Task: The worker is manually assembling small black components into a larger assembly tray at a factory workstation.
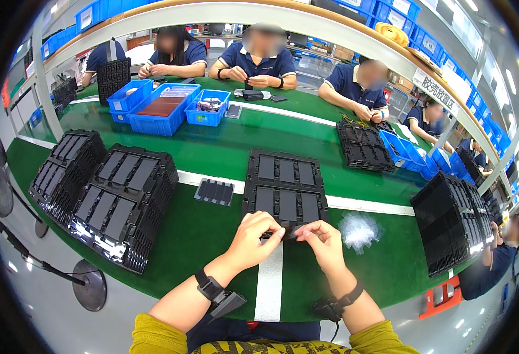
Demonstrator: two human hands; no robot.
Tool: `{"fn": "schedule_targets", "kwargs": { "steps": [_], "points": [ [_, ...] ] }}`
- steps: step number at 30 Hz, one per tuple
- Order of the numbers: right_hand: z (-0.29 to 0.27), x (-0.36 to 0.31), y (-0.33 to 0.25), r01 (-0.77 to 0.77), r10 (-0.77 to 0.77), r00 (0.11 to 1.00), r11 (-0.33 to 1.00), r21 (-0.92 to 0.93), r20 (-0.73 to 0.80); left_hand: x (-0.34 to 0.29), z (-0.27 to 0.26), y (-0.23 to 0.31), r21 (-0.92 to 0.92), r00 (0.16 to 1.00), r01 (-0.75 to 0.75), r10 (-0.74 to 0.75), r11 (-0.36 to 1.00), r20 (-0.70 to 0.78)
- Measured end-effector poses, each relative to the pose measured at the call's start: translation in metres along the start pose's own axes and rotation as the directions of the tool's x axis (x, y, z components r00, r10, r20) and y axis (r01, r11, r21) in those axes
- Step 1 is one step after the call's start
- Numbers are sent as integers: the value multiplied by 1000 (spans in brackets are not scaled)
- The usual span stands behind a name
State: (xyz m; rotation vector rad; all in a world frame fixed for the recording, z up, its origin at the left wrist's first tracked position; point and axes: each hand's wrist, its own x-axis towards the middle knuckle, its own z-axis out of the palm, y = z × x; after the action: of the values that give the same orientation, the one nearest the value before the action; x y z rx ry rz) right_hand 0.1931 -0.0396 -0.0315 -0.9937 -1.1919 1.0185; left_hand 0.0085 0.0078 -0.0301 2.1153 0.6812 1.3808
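Observation:
My left hand and my right hand meet over the green bench, both pinching a small flat black part between their fingertips. Just beyond them lies a black compartment tray holding several flat black pieces. A small clump of clear plastic film lies to the right of my right hand. A small black tray piece lies to the left of the big tray.
Two tall stacks of black trays stand at the left, another stack at the right. Blue bins sit across the bench, where several people work. A white stripe runs toward me.

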Motion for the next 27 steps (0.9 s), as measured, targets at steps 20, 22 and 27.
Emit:
{"fn": "schedule_targets", "kwargs": {
  "steps": [20, 22, 27],
  "points": [
    [-131, 5, -41, -563, 240, 782, -122, -817, -575, 1, -5, 4, 207, 406, 733, -661, 648, 631],
    [-130, 6, -41, -549, 155, 812, -127, -826, -563, -1, -7, 6, 262, 425, 701, -684, 663, 593],
    [-131, 10, -24, -454, 100, 883, -65, -889, -459, -2, -9, 6, 471, 530, 417, -629, 778, 569]
  ]
}}
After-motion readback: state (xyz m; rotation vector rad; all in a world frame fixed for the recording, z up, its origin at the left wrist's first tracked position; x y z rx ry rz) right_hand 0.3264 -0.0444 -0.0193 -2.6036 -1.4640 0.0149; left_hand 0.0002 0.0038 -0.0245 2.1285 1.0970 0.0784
